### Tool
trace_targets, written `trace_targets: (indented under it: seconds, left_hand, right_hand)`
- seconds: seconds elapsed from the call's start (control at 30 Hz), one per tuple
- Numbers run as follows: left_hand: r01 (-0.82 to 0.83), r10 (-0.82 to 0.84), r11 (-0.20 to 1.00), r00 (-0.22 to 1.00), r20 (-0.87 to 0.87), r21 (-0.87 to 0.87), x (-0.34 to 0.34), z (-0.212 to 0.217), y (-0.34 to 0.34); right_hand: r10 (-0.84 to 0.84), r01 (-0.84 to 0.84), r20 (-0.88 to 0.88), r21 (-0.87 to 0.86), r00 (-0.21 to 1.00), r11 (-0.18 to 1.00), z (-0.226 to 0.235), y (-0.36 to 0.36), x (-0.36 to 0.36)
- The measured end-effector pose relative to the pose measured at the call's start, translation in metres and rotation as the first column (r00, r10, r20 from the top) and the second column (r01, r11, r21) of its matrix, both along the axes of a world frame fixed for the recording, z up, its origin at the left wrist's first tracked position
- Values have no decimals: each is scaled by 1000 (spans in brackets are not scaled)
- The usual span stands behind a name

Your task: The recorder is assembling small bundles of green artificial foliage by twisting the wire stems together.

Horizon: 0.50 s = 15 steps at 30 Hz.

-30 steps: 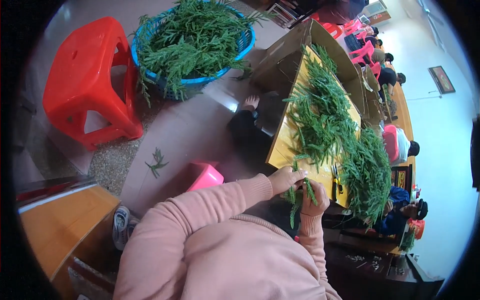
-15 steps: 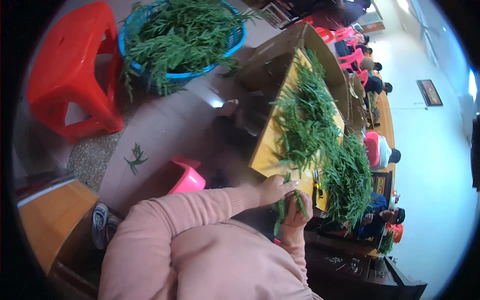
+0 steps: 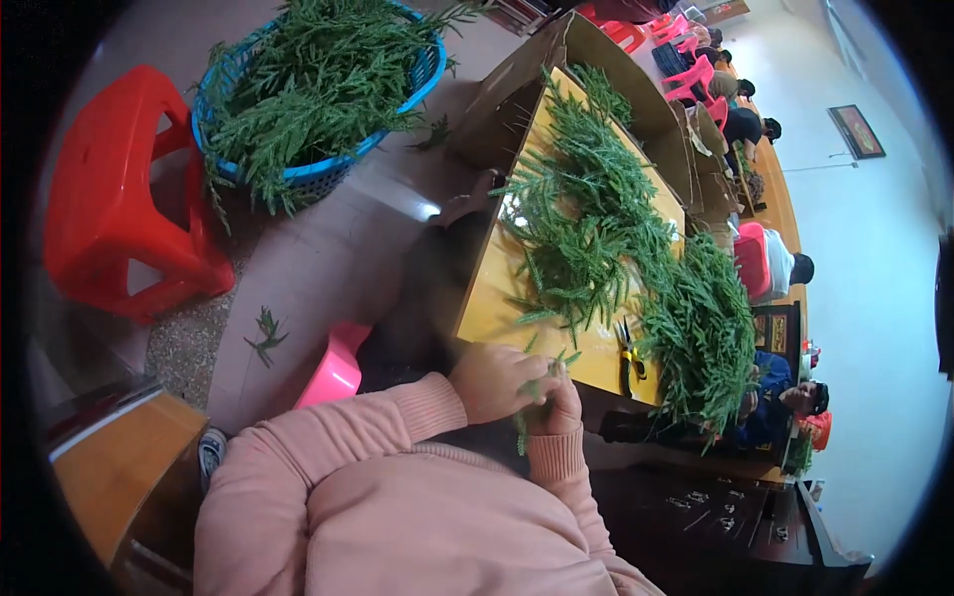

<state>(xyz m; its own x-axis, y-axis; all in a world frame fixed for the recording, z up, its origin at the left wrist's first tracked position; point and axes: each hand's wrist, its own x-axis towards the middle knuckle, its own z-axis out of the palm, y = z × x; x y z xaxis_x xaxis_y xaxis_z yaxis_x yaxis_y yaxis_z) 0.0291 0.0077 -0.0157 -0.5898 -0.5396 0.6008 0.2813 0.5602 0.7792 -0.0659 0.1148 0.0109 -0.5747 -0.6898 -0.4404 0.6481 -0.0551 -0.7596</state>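
Close together at the table's front edge, both my hands are closed around small green needle-leaved sprigs (image 3: 533, 389). My left hand (image 3: 494, 383) has its fingers wrapped over the stems, and my right hand (image 3: 562, 407) pinches them from the other side. Leafy tips stick out above and hang below the fingers. Beyond my hands, a pile of similar green branches (image 3: 586, 219) covers much of the yellow table (image 3: 482, 313). To the right, yellow-and-black pliers (image 3: 628, 360) lie between bare tabletop and a second heap of branches (image 3: 701, 343).
A blue basket (image 3: 422, 84) heaped with greenery stands on the floor at upper left, beside a red stool (image 3: 104, 199). A pink stool (image 3: 336, 372) is near my left arm. Cardboard boxes (image 3: 616, 84) flank the table's far side. Other people sit along the right.
My hands have shifted left and drawn closer together, still holding the sprigs. The whole view has turned slightly, so the basket and table appear farther left.
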Motion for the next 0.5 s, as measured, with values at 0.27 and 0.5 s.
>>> trace_targets:
  seconds: [0.27,0.5]
  left_hand:
    - [73,-73,997,997,0,-37,8,8,-11]
    - [112,-101,948,994,-51,297,11,2,-16]
  right_hand:
    - [128,-41,-467,193,875,980,15,-8,12]
    - [229,-361,-898,86,376,929,25,-23,-8]
